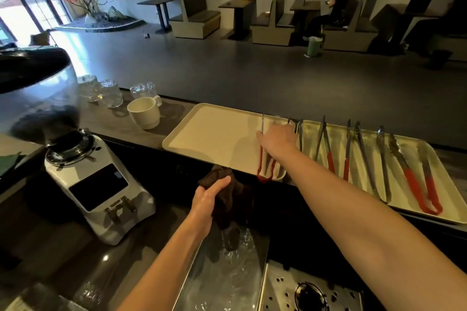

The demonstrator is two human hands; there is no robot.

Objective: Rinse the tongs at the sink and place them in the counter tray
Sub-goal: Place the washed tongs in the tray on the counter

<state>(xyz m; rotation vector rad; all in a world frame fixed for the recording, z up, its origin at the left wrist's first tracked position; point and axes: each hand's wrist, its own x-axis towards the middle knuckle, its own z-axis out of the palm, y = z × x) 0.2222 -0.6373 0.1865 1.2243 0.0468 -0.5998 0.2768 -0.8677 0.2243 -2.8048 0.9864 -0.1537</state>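
A pair of metal tongs with red handles (264, 170) lies along the right edge of the cream counter tray (207, 134), with its red loop end over the tray's near rim. My right hand (278, 141) reaches across the counter and is closed on the middle of these tongs; their metal tips stick out past my fingers. My left hand (206, 199) is lower, above the sink (222, 272), and grips a dark brown cloth (227, 194). The sink's steel surface is wet.
A metal tray (366, 185) to the right holds several more red-handled tongs. A white mug (144, 113) and clear glasses (108, 93) stand left of the cream tray. A white coffee grinder (96, 184) is at the left, and a perforated drain plate (303, 293) at the bottom right.
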